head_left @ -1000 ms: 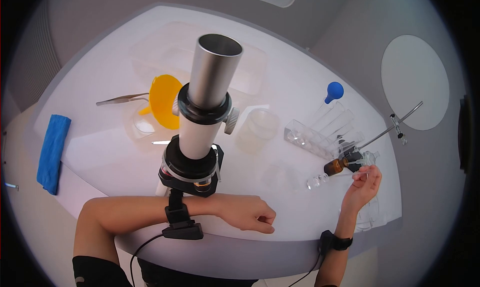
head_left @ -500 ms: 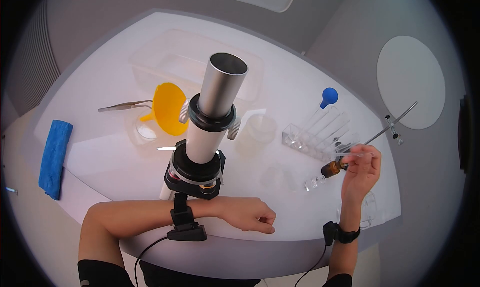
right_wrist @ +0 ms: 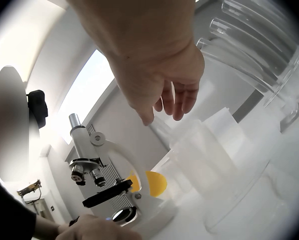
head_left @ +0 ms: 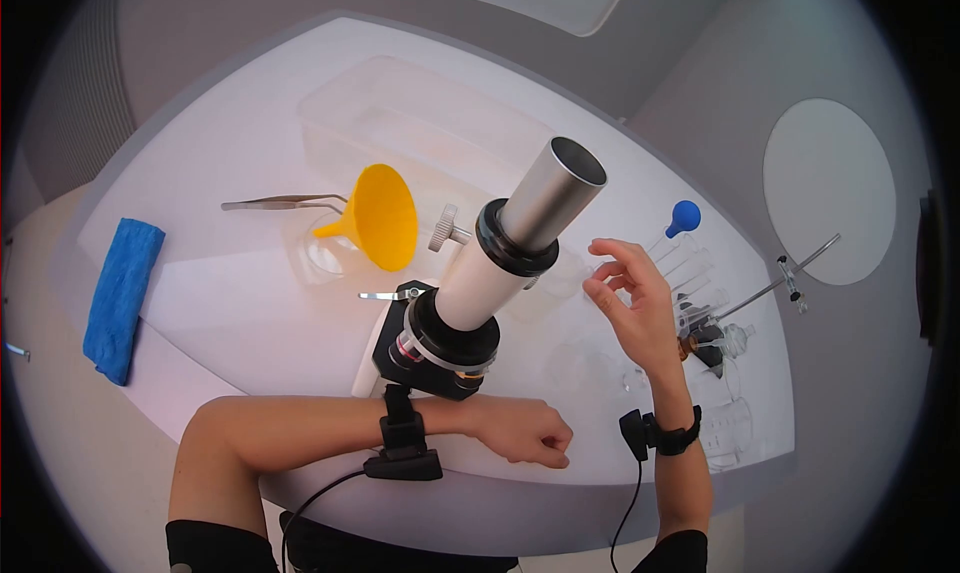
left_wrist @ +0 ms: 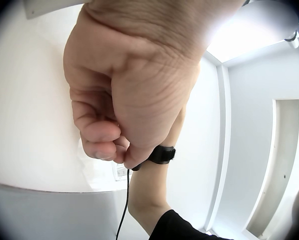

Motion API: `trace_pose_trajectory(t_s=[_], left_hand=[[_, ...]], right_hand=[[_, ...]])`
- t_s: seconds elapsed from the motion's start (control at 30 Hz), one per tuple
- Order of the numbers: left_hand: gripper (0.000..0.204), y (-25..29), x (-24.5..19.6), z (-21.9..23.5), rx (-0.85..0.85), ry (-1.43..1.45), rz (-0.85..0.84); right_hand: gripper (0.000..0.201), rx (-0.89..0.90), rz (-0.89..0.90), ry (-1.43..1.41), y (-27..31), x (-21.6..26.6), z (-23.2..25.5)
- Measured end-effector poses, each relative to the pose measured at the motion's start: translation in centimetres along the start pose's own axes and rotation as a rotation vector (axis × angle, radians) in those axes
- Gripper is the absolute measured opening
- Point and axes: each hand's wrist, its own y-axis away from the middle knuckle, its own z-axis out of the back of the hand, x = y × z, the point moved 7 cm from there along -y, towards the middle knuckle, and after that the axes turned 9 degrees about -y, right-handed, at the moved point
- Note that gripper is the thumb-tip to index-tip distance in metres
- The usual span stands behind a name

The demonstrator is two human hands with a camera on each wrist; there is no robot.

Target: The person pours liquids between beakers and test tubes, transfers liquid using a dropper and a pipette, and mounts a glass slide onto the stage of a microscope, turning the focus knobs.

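right hand (head_left: 632,303): i see it raised, fingers loose, holding nothing, beside the microscope (head_left: 470,293).
left hand (head_left: 525,435): fisted on the table (head_left: 200,293), empty.
handling: microscope mid-table; i judge it heavy, rigid; grasp the arm.

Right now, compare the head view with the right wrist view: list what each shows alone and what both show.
Only the head view shows the blue cloth, the tweezers, the blue bulb and the brown bottle.

Only the right wrist view shows the microscope's stage and objective lenses from the side.

Both show the microscope, the yellow funnel, the raised right hand with loose fingers holding nothing, and the fisted left hand on the white table.
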Motion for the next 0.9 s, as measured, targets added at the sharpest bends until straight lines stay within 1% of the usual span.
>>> trace_pose_trajectory(t_s=[0.03,0.07,0.13,0.17,0.23,0.27,0.3,0.33,0.37,0.43,0.47,0.53,0.57,0.63,0.67,0.7,0.73,0.77,0.83,0.9], left_hand=[[0.038,0.0,0.0,0.1,-0.005,-0.006,0.007],[0.038,0.0,-0.1,0.1,-0.001,-0.008,0.005],[0.038,0.1,-0.2,0.1,0.008,0.002,0.036],[0.038,0.1,-0.3,0.1,0.023,-0.008,0.044],[0.038,0.1,-0.5,0.1,0.022,0.021,0.077],[0.038,0.1,-0.7,-0.2,0.056,0.008,0.099],[0.038,0.2,-0.6,-0.2,0.035,0.036,0.159],[0.038,0.2,-0.7,-0.1,0.008,0.057,0.221],[0.038,0.0,-0.8,-0.1,0.033,0.027,0.251],[0.039,-0.2,-1.6,0.7,-0.028,-0.118,0.264],[0.039,-0.3,-1.6,0.4,0.006,-0.140,0.290],[0.046,0.1,-0.9,1.2,-0.164,-0.068,0.442],[0.046,0.2,-0.8,1.0,-0.138,-0.087,0.472],[0.042,0.6,-2.7,3.3,-0.472,-0.465,0.398],[0.042,0.4,-2.6,3.1,-0.438,-0.490,0.418],[0.040,0.7,-2.8,4.1,-0.564,-0.640,0.446],[0.039,1.0,-3.3,4.8,-0.690,-0.792,0.463],[0.039,0.7,-3.0,4.8,-0.660,-0.816,0.476],[0.042,0.2,-2.8,5.1,-0.691,-0.942,0.499],[0.043,-0.8,-3.4,5.0,-0.664,-0.992,0.515]], right_hand=[[0.026,0.018,0.050,0.094,0.0,0.7,-0.1],[0.026,0.014,0.050,0.097,0.3,0.7,0.3],[0.026,-0.085,0.100,0.023,1.2,1.0,2.1],[0.026,-0.104,0.102,0.018,1.6,1.1,2.9],[0.024,-0.147,0.166,0.006,2.6,1.9,4.5],[0.022,-0.158,0.144,-0.016,2.8,2.6,5.0],[0.022,-0.201,0.140,-0.031,3.2,3.2,6.0],[0.022,-0.181,0.156,0.015,3.5,4.1,6.6],[0.021,-0.164,0.181,0.056,3.7,4.6,7.5],[0.020,-0.231,0.215,0.043,4.4,5.6,9.7],[0.019,-0.231,0.219,0.056,4.7,6.0,10.4],[0.019,-0.245,0.228,0.067,5.2,6.1,11.6],[0.019,-0.282,0.223,0.044,5.3,5.8,12.4],[0.021,-0.198,0.259,0.038,5.2,6.1,12.7],[0.021,-0.204,0.298,0.050,5.1,6.1,12.8],[0.021,-0.246,0.293,0.026,5.2,5.8,13.1],[0.019,-0.243,0.330,0.040,5.2,5.9,13.0],[0.018,-0.234,0.370,0.057,5.2,6.0,12.8],[0.018,-0.248,0.372,0.068,5.2,5.7,13.1],[0.019,-0.198,0.383,0.120,5.1,5.8,12.7]])
